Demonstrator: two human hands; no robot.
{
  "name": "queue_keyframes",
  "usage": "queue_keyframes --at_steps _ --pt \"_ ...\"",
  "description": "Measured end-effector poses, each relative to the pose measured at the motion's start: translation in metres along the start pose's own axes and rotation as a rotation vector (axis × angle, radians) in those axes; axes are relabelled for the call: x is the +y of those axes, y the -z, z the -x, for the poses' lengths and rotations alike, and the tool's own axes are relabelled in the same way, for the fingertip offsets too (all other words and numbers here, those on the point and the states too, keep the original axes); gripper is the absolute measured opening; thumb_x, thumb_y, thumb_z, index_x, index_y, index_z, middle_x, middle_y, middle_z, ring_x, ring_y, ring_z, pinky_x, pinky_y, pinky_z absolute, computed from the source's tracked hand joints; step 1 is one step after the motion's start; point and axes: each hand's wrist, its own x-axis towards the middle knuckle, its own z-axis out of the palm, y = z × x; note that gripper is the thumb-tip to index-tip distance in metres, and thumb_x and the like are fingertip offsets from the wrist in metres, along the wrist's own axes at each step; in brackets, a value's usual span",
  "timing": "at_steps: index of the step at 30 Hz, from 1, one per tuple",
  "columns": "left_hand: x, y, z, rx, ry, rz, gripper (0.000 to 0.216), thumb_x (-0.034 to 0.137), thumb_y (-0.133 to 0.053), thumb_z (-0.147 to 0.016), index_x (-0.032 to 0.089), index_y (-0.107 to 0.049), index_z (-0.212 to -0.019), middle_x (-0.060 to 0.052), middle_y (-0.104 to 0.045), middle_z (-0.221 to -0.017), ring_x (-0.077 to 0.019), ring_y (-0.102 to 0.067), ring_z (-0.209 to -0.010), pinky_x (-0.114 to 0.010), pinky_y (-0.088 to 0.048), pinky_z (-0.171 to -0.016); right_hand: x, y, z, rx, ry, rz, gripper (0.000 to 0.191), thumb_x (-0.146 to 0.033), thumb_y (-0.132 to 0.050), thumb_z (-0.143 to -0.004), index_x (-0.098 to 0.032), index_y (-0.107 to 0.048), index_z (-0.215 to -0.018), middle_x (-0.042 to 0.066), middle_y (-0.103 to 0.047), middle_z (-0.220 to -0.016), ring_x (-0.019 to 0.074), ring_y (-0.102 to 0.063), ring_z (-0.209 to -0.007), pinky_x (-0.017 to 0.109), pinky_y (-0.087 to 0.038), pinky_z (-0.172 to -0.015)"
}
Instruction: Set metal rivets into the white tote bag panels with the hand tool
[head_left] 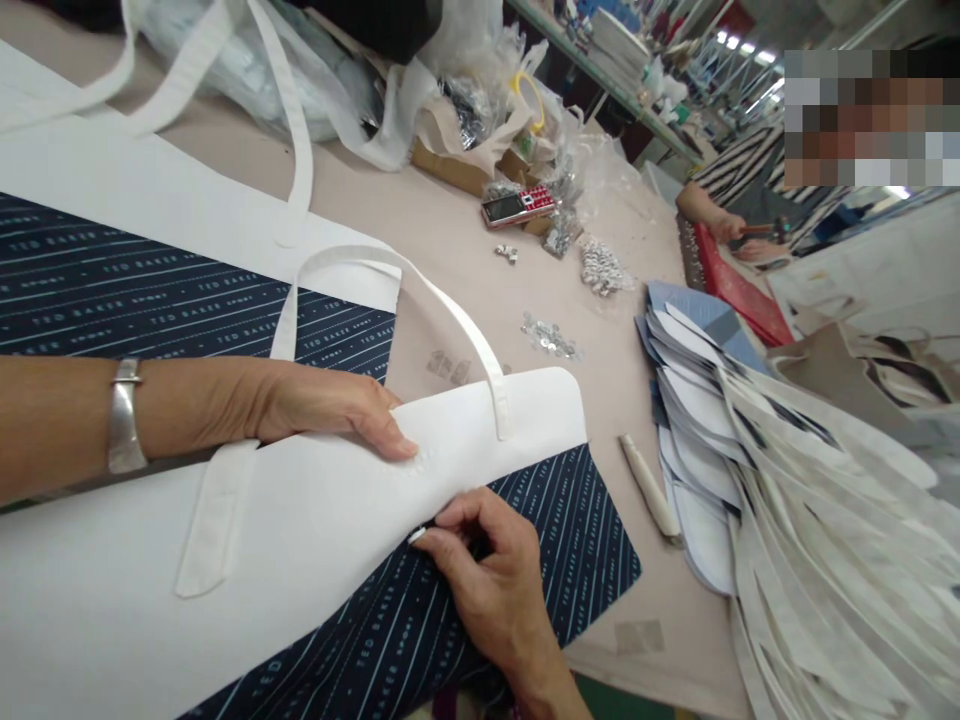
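Note:
A white bag panel (315,520) with a thin white strap handle (457,310) lies across the table in front of me. Beneath it shows navy lining (581,540) with pale stripes and "TED BAKER SPORT" print. My left hand (337,405) grips the panel's upper edge, its thumb on the white face and its fingers hidden behind. Below it, my right hand (487,560) is closed in a pinch at the border of white panel and lining. A small round shiny piece (417,536) shows at its thumb tip.
Silver discs (551,337), small metal parts (604,268) and a phone (517,207) lie beyond. A pale tool handle (649,490) sits right of the panel, beside stacked strapped panels (697,430). Another panel (187,200) is at left. A co-worker's hand (727,228) is far right.

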Motion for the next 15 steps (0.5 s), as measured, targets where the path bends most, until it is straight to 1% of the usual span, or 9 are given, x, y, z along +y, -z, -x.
queue_keyframes --at_steps 3,5,12,15 --pt "0.0002 -0.0023 -0.0002 -0.037 0.057 0.116 0.042 0.062 -0.08 -0.06 0.03 -0.081 -0.088 -0.01 -0.08 -0.075 -0.0379 -0.078 -0.07 -0.046 -0.068 -0.061 0.0006 -0.0007 -0.0005 0.011 0.026 0.036 0.018 -0.019 -0.082 -0.085 -0.022 -0.069 -0.072 -0.005 -0.066 -0.066 0.0107 -0.059 -0.058 0.021 -0.048 -0.058" --pt "0.0007 -0.0029 -0.0003 -0.061 0.06 0.146 0.041 0.061 -0.08 -0.06 0.03 -0.08 -0.087 -0.01 -0.08 -0.075 -0.0378 -0.078 -0.069 -0.046 -0.068 -0.061 0.001 -0.0015 -0.0011 0.02 0.04 0.052 0.019 -0.019 -0.081 -0.086 -0.021 -0.067 -0.072 -0.005 -0.065 -0.066 0.0105 -0.058 -0.058 0.021 -0.048 -0.058" --pt "-0.0004 -0.0016 -0.0054 -0.095 0.065 0.161 0.039 0.061 -0.08 -0.058 0.028 -0.078 -0.08 -0.011 -0.08 -0.074 -0.0367 -0.076 -0.065 -0.044 -0.066 -0.057 0.0019 -0.0076 -0.0029 0.066 0.056 0.093 0.023 -0.02 -0.079 -0.087 -0.02 -0.064 -0.07 -0.005 -0.062 -0.064 0.0093 -0.056 -0.054 0.02 -0.046 -0.056" --pt "0.0069 -0.0031 -0.0015 -0.062 0.036 0.102 0.039 0.059 -0.078 -0.057 0.028 -0.077 -0.08 -0.011 -0.08 -0.074 -0.0357 -0.076 -0.064 -0.044 -0.066 -0.058 0.0033 -0.0099 -0.0019 0.066 0.034 0.06 0.021 -0.022 -0.081 -0.085 -0.02 -0.066 -0.071 -0.005 -0.063 -0.063 0.0093 -0.054 -0.053 0.02 -0.045 -0.055"
